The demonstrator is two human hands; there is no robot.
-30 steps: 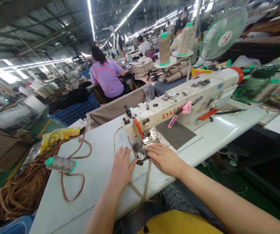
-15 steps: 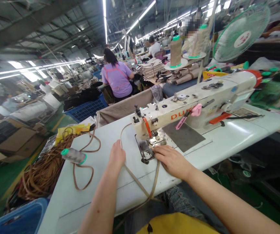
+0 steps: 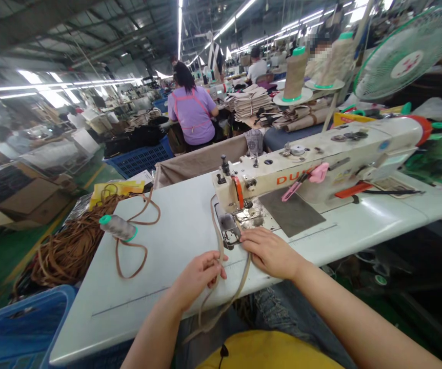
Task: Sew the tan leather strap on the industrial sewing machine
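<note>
A narrow tan strap (image 3: pixel 246 271) runs from the sewing machine (image 3: pixel 278 169) down over the table's front edge and loops below it. My right hand (image 3: pixel 270 252) rests just in front of the needle area, fingers closed on the strap close to the metal plate (image 3: pixel 232 237). To its left, my left hand (image 3: pixel 201 274) has its fingers curled round another run of the same strap, which rises past the machine's left end. The strap's far part behind the machine head is hidden.
On the table (image 3: pixel 175 225) lies a grey thread cone (image 3: pixel 118 227) beside a brown strap loop. A heap of brown straps (image 3: pixel 71 241) hangs at the left, above a blue crate (image 3: pixel 21 328). Pink-handled snips (image 3: pixel 318 173) rest against the machine. A fan (image 3: pixel 409 56) stands right.
My left hand has come down and right, toward the table's front edge, with the strap. My right hand stays by the needle area. The view has shifted slightly.
</note>
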